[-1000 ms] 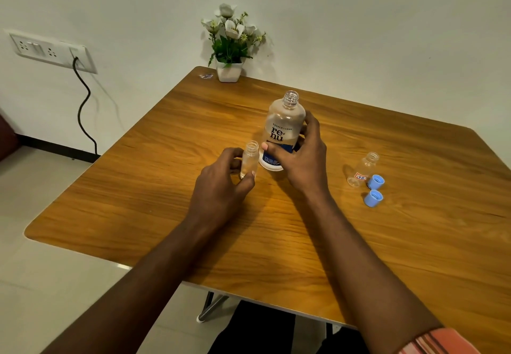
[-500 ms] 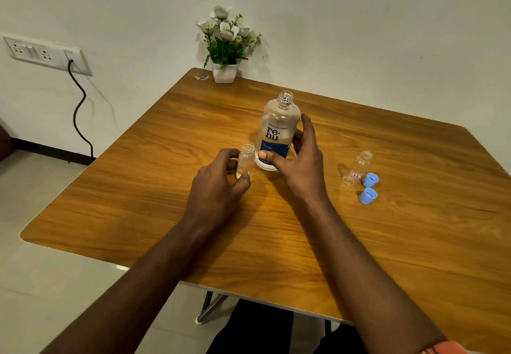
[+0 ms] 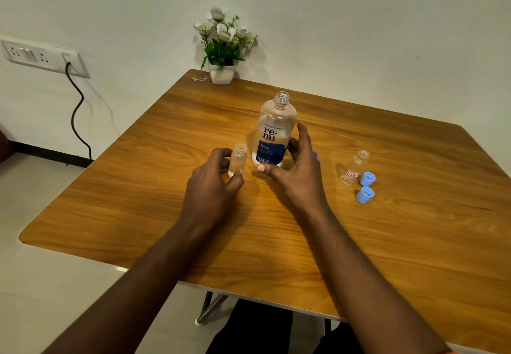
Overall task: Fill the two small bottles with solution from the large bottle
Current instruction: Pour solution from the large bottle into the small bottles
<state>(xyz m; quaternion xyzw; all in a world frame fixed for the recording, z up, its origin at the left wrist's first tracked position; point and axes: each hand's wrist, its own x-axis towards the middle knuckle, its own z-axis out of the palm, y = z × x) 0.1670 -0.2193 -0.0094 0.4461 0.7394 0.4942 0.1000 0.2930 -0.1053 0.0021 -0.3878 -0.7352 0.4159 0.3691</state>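
We see the large bottle (image 3: pixel 272 135) standing upright near the middle of the table (image 3: pixel 138 201). It is uncapped, and its white and blue label faces us. Just left of it stands one small bottle (image 3: pixel 237 160), also uncapped. The left grip (image 3: pixel 213 184) is closed on it, with the thumb pressed to its lower front and the curled fingers round its far side. We cannot tell how much liquid is in it.

The right grip (image 3: pixel 298 171) is loose and spread beside the large bottle. The forefinger points up, a little clear of the bottle's right side. The thumb tip lies by the front of the base, and the other fingers curve behind the bottle. We cannot tell whether any of them touch the plastic, but the hand does not clasp it.

Well to the right stands the second small bottle (image 3: pixel 355 167), open, clear and bearing a small red-edged tag. Two blue caps lie open side up near it. One cap (image 3: pixel 367 178) is just beside its base and the other cap (image 3: pixel 365 194) is nearer to us.

A white flower pot (image 3: pixel 221 72) sits at the far corner of the table. On the wall to the left is a socket panel (image 3: pixel 41 56) with a black cable (image 3: pixel 77 121) hanging from it.
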